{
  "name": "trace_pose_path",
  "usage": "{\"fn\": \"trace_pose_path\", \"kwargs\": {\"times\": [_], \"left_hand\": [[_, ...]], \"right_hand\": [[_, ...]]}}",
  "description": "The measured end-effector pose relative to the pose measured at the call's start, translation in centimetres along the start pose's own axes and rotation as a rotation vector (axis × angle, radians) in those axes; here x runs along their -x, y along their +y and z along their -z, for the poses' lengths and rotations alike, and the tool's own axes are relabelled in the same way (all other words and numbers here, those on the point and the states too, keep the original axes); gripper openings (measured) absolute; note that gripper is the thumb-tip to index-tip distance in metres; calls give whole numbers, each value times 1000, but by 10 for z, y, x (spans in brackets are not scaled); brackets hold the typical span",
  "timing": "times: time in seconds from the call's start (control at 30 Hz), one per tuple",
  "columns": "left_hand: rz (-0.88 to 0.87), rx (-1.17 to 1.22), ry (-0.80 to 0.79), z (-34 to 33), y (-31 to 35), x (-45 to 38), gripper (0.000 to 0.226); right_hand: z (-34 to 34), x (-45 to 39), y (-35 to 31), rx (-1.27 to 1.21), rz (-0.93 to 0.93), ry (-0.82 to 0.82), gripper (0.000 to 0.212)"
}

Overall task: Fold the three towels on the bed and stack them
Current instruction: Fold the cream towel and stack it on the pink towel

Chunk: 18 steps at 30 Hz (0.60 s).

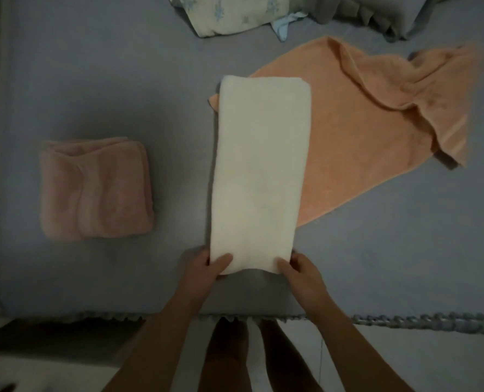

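Dim bedroom, grey-blue bed sheet filling most of the view, with a floral pillow and some grey bedding bunched at the far edge.

Going left to right: the pink towel is already folded into a chunky square and sits on its own on the left, well apart from the rest. So that looks like one down.

In the middle is the cream towel, folded into a long narrow strip. Its long axis runs straight away from the person, near end at the bed's edge, far end pointing toward the pillow, leaning very slightly right. Its far half lies over the corner of the next towel.

The left hand pinches the near left corner, thumb on top and the other fingers tucked underneath. The right hand does the same on the near right corner, again with the thumb on top of the cloth.

So this reads as mid-fold on towel two. The next move is probably lifting that near end and carrying it up to meet the far end, keeping the corners square so the strip halves cleanly.

On the right, the orange towel is still spread out and rumpled, lying diagonally, with its right end crumpled. That one is not yet folded, and nothing is stacked.
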<state>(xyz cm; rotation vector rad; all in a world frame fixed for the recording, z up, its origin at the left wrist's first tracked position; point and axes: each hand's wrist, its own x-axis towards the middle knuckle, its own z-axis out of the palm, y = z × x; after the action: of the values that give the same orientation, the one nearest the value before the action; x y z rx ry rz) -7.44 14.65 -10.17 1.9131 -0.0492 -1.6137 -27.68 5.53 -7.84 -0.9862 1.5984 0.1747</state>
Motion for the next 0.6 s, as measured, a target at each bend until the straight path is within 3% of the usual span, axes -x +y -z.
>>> {"fn": "trace_pose_path", "kwargs": {"times": [0.33,0.5,0.6], "left_hand": [[217,352,159,-31,-31,60,23],[102,610,215,-50,-49,127,31],[7,471,284,-52,-43,164,43]], "right_hand": [[25,25,30,-294,-5,0,11],[45,101,49,-301,99,-26,22],[67,143,33,-316,235,-85,27]]}}
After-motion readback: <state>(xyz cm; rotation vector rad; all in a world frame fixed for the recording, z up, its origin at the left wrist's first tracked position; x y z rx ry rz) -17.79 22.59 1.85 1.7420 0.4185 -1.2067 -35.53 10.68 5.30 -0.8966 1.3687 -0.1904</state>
